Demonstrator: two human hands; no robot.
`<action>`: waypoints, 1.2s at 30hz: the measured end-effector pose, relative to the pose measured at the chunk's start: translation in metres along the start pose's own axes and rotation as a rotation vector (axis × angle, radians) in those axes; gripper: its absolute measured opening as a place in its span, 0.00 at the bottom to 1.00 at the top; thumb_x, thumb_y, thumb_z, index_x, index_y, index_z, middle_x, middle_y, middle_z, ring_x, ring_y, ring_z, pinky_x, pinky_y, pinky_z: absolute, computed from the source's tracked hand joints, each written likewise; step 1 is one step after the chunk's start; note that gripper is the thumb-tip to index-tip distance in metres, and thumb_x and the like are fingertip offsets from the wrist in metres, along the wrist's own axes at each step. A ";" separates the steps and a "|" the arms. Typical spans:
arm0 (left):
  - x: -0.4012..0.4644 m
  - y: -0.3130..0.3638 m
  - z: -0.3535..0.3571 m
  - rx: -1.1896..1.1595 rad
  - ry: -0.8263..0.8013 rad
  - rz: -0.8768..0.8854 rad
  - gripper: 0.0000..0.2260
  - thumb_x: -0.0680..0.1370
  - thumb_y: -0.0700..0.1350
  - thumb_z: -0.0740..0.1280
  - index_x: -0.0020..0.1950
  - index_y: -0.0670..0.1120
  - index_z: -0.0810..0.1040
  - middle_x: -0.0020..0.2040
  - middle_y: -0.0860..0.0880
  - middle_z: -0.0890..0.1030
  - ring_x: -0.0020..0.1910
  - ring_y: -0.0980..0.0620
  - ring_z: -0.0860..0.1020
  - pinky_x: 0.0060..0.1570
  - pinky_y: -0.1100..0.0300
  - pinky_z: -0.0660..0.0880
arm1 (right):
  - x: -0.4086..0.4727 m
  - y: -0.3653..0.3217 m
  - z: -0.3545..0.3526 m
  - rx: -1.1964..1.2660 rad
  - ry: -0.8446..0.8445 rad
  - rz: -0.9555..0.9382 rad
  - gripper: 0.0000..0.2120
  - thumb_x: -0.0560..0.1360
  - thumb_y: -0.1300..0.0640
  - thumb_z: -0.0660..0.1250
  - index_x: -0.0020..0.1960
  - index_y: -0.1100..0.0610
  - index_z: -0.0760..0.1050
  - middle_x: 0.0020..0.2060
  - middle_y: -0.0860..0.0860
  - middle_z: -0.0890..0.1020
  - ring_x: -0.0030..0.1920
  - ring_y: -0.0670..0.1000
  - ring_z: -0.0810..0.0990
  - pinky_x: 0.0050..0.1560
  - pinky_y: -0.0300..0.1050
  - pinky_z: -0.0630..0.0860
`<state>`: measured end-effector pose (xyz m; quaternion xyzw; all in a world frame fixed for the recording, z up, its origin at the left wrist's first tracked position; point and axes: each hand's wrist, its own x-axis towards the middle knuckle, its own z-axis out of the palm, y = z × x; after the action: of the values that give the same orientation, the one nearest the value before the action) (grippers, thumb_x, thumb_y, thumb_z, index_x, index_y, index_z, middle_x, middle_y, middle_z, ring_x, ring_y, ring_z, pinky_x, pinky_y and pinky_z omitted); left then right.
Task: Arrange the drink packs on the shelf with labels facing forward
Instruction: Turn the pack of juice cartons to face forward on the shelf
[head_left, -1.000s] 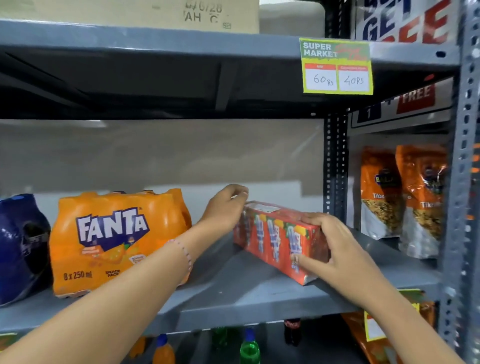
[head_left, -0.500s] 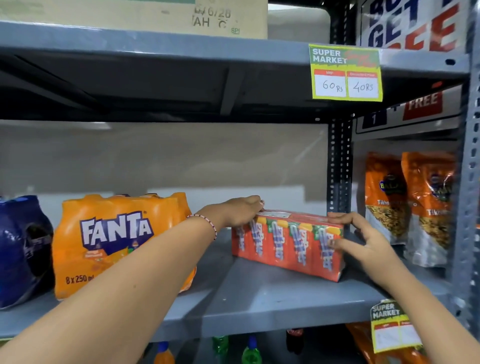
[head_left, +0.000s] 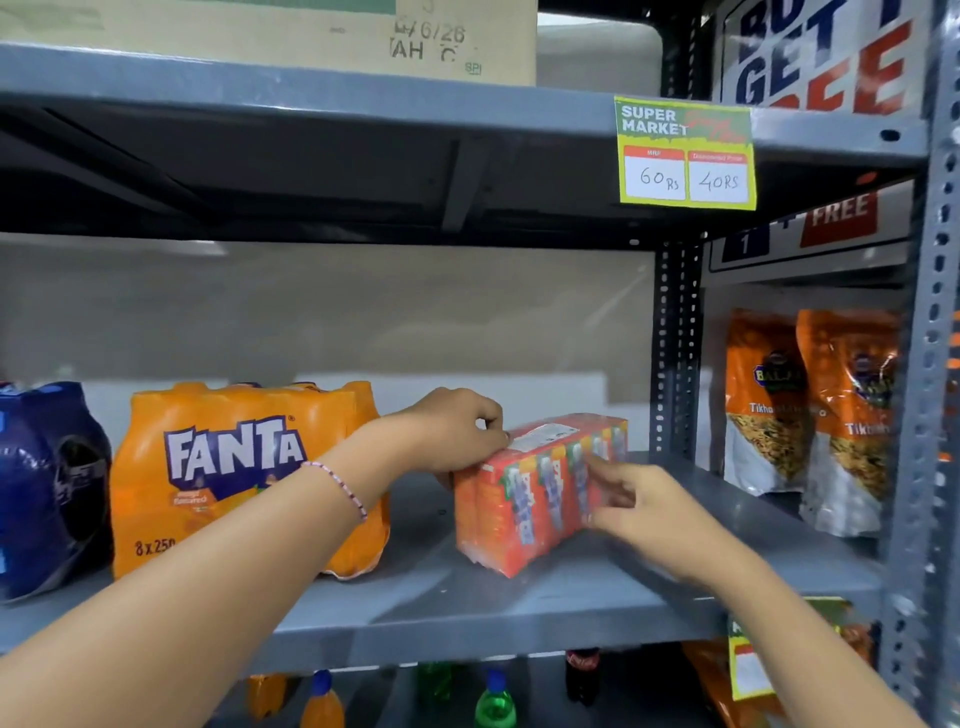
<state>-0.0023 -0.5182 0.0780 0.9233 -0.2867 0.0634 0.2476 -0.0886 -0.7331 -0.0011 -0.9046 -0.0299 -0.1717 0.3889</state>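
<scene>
A red-orange shrink-wrapped pack of juice cartons (head_left: 519, 499) stands on the grey middle shelf (head_left: 467, 603), angled with its near end toward me and its printed side facing right. My left hand (head_left: 457, 431) grips its top near corner. My right hand (head_left: 644, 509) presses flat against its printed side, fingers spread. An orange Fanta pack (head_left: 228, 478) sits to the left, label forward. A dark blue bottle pack (head_left: 47, 488) stands at the far left, partly cut off.
Orange snack pouches (head_left: 810, 415) fill the bay to the right behind a perforated upright (head_left: 675, 348). A cardboard box (head_left: 311, 31) rests on the shelf above, which carries a yellow price tag (head_left: 685, 153). Bottles (head_left: 493, 701) stand on the shelf below.
The juice pack has turned from lying broadside to pointing its end toward me. My right hand moved from the pack's far end to its printed side. The view also shifted slightly.
</scene>
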 end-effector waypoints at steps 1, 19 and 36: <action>-0.007 0.001 0.001 -0.044 -0.017 -0.010 0.13 0.78 0.54 0.64 0.46 0.45 0.79 0.45 0.43 0.84 0.36 0.42 0.86 0.38 0.50 0.84 | -0.009 -0.006 0.005 0.098 -0.050 -0.036 0.34 0.72 0.66 0.73 0.76 0.54 0.69 0.69 0.35 0.73 0.68 0.39 0.76 0.71 0.37 0.67; -0.043 -0.003 0.015 -0.474 0.112 0.119 0.22 0.82 0.56 0.57 0.48 0.45 0.87 0.60 0.52 0.73 0.60 0.65 0.72 0.67 0.66 0.62 | -0.039 -0.031 0.054 0.218 0.267 0.003 0.32 0.61 0.54 0.82 0.57 0.47 0.67 0.42 0.44 0.83 0.37 0.36 0.83 0.32 0.28 0.74; -0.015 0.002 0.021 -0.023 0.343 -0.197 0.14 0.76 0.57 0.66 0.49 0.47 0.81 0.41 0.49 0.83 0.39 0.47 0.82 0.40 0.57 0.79 | 0.017 0.071 -0.046 0.605 -0.202 0.096 0.35 0.62 0.66 0.83 0.67 0.65 0.76 0.58 0.64 0.86 0.59 0.61 0.86 0.56 0.47 0.84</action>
<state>-0.0160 -0.5230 0.0565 0.9197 -0.1493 0.1920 0.3083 -0.0724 -0.8166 -0.0150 -0.7607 -0.0752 -0.0460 0.6431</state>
